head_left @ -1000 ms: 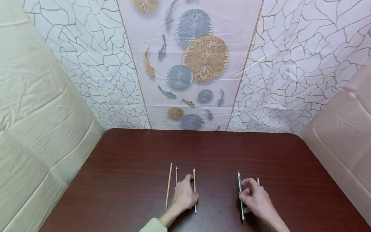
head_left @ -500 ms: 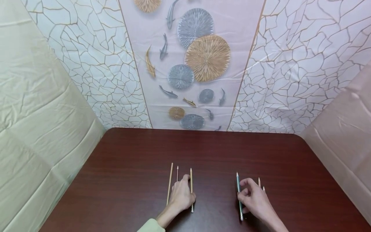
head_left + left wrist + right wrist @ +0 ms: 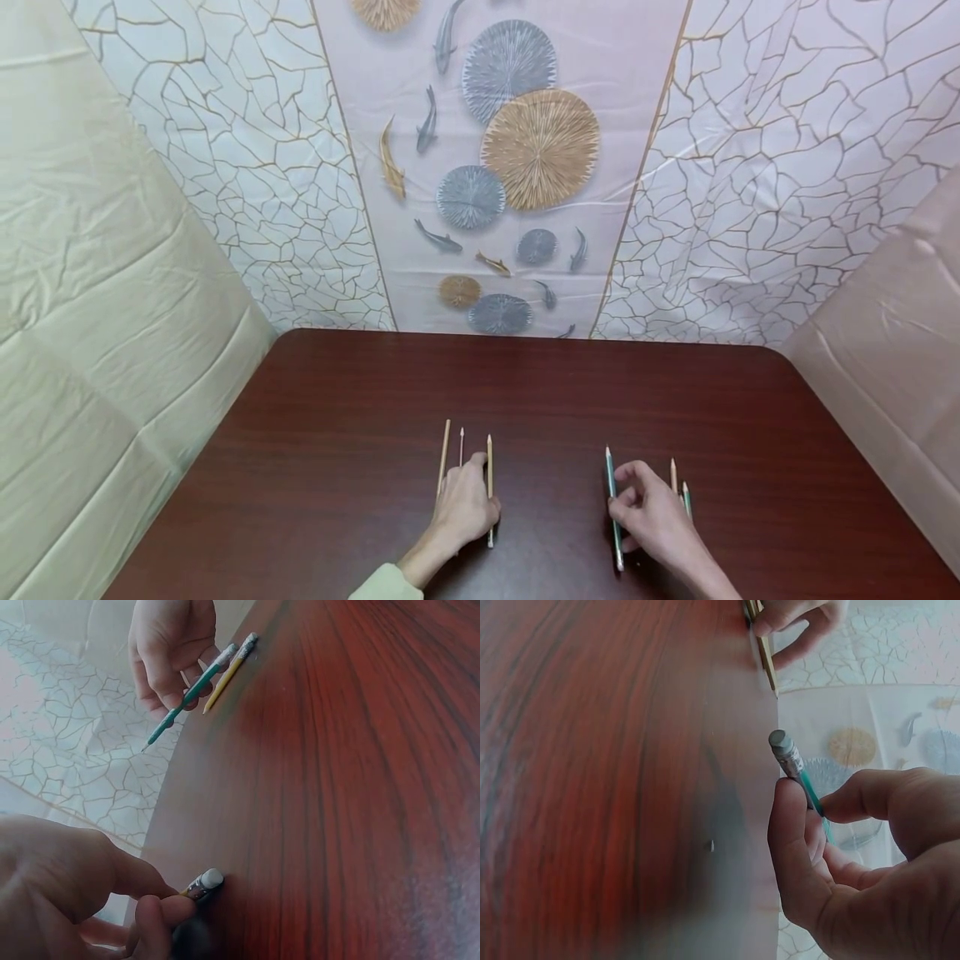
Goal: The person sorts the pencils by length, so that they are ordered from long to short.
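Observation:
On the left side of the table, my left hand [image 3: 465, 504] pinches a yellow pencil [image 3: 490, 471] between thumb and fingers, its tip pointing away from me. The white eraser [image 3: 213, 878] of that pencil shows in the left wrist view. My right hand [image 3: 654, 508] holds a green pencil [image 3: 611, 477] by thumb and fingertips, tip also pointing away. Its eraser [image 3: 779, 739] faces the right wrist camera. A light wooden stick [image 3: 445, 450] and a thin pinkish pencil [image 3: 461, 446] lie left of my left hand, partly hidden by it.
Just right of my right hand lie a yellow pencil [image 3: 673, 475] and another green pencil [image 3: 686, 497], both partly covered by the hand. The dark red-brown table [image 3: 540, 392] ends at a patterned cloth backdrop [image 3: 480, 250]. Pale cloth walls [image 3: 112, 333] stand at both sides.
My left hand has shifted a little left with the yellow pencil, closer to the wooden stick. My right hand has drifted slightly left with its green pencil, uncovering more of the other green pencil.

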Demonstrator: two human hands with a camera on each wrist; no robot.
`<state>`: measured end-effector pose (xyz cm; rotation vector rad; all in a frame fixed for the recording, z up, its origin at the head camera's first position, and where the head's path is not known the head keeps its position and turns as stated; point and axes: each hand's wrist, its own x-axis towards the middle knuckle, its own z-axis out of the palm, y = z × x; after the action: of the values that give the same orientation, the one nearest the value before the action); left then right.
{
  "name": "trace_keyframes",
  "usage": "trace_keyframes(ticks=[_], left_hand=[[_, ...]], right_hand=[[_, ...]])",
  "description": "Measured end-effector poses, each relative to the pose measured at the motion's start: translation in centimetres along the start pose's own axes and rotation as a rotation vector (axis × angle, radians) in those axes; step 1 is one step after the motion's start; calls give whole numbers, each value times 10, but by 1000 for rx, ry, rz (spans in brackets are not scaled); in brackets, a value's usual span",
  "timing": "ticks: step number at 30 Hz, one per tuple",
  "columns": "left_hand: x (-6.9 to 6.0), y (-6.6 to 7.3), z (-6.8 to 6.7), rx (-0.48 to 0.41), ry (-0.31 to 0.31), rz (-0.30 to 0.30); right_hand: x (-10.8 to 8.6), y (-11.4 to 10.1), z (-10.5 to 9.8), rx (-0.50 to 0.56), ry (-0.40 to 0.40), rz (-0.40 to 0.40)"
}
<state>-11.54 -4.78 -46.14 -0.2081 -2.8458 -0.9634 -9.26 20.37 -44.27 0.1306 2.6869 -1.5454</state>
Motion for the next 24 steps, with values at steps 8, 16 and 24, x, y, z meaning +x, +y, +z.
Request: trace_keyframes(ticks=[8, 16, 24], left_hand=[[-1, -3, -3, 14, -13, 31], [-2, -6, -4, -29, -38, 10], [-4, -8, -6, -43, -58, -13]], right_hand=[[2, -10, 15, 12, -7, 1], [5, -18, 34, 55, -65, -30], [8, -23, 56, 98, -144, -75]])
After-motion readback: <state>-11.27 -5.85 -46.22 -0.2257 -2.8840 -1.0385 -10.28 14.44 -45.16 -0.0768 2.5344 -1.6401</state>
